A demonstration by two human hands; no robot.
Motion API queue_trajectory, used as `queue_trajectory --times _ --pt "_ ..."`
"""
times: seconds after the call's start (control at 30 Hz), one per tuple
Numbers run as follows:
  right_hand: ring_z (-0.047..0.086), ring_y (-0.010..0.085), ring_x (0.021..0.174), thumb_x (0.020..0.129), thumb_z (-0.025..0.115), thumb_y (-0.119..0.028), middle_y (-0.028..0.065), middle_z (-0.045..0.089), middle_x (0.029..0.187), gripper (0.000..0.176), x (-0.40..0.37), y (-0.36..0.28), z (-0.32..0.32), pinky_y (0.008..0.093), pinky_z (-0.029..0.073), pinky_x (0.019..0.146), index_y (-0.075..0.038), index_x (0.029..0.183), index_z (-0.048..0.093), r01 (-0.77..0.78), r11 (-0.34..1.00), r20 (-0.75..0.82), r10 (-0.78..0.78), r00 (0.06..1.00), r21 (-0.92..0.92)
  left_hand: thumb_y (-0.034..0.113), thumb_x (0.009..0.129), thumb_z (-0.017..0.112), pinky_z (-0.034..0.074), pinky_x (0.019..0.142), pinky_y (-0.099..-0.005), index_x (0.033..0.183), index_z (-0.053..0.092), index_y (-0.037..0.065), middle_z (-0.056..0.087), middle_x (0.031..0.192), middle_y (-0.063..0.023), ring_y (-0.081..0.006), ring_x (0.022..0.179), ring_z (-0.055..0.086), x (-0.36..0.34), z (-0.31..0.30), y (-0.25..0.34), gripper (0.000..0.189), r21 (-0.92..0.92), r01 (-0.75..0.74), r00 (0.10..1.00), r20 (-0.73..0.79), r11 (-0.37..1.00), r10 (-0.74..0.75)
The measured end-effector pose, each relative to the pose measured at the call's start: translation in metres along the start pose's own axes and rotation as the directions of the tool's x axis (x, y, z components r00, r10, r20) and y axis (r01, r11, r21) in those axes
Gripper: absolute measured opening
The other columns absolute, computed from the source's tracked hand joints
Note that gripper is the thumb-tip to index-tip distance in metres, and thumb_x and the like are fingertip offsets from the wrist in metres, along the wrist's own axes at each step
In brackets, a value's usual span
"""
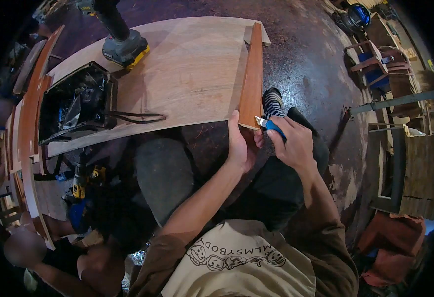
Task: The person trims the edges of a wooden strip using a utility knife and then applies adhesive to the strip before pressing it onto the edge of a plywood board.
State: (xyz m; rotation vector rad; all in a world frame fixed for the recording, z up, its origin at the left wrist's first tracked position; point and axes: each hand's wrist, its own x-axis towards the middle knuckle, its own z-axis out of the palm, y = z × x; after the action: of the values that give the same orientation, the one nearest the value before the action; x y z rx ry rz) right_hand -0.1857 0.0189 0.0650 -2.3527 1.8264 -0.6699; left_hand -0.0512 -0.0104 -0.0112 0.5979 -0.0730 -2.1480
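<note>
The grip of the right hand [292,141] is closed around a utility knife with blue handle [275,128], in the centre-right of the frame. Its metal blade is at the near end of a long, reddish-brown wooden strip [252,84]. The grip of the left hand [242,144] pinches this same end, the thumb on the left side and the other fingers partly hidden below. The strip goes up toward the top centre, along the right edge of a pale plywood desk [187,69]; whether they touch, I cannot tell. On the desk, in the upper left, a dark cordless tool with yellow-edged base [124,47] stands upright, and near it is an open black box [112,96] with dark contents. A yellow-and-black drill [79,183] is lower, at left. Another person [100,270] is in the lower left corner.
</note>
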Motion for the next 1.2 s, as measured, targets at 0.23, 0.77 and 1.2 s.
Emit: queue_trajectory --times 0.23,0.77,1.2 --pt "0.068 0.0339 0.078 0.085 0.067 -0.021 0.0129 0.068 0.089 0.027 0.005 0.008 0.005 0.0402 0.055 0.068 -0.006 0.107 0.066 0.052 0.998 -0.056 -0.053 0.997 -0.02 0.069 0.094 0.033 0.032 0.056 -0.0289 0.084 0.053 0.015 0.045 0.061 0.0021 -0.013 0.057 0.042 0.001 -0.003 -0.002 0.059 -0.036 0.036 0.999 0.033 0.999 -0.034" --pt "0.068 0.0326 0.081 0.083 0.069 -0.021 0.0127 0.07 0.092 0.028 0.015 0.018 0.009 0.0397 0.055 0.07 -0.006 0.107 0.068 0.072 0.996 -0.058 -0.074 0.996 -0.044 0.073 0.089 0.038 0.033 0.058 -0.0308 0.078 0.051 0.013 0.043 0.06 -0.0008 -0.0151 0.056 0.04 0.002 -0.002 0.002 0.063 -0.042 0.067 0.997 -0.027 0.997 -0.068" --pt "0.067 0.0373 0.089 0.092 0.064 -0.03 0.0145 0.07 0.097 0.03 0.05 0.081 0.015 0.0435 0.053 0.079 -0.008 0.112 0.067 -0.151 0.97 -0.165 0.12 0.979 -0.192 0.063 0.096 0.032 0.035 0.056 -0.031 0.085 0.054 0.01 0.043 0.057 -0.0032 -0.0154 0.053 0.041 -0.017 -0.004 -0.011 0.059 0.1 -0.049 0.998 -0.025 0.994 0.052"
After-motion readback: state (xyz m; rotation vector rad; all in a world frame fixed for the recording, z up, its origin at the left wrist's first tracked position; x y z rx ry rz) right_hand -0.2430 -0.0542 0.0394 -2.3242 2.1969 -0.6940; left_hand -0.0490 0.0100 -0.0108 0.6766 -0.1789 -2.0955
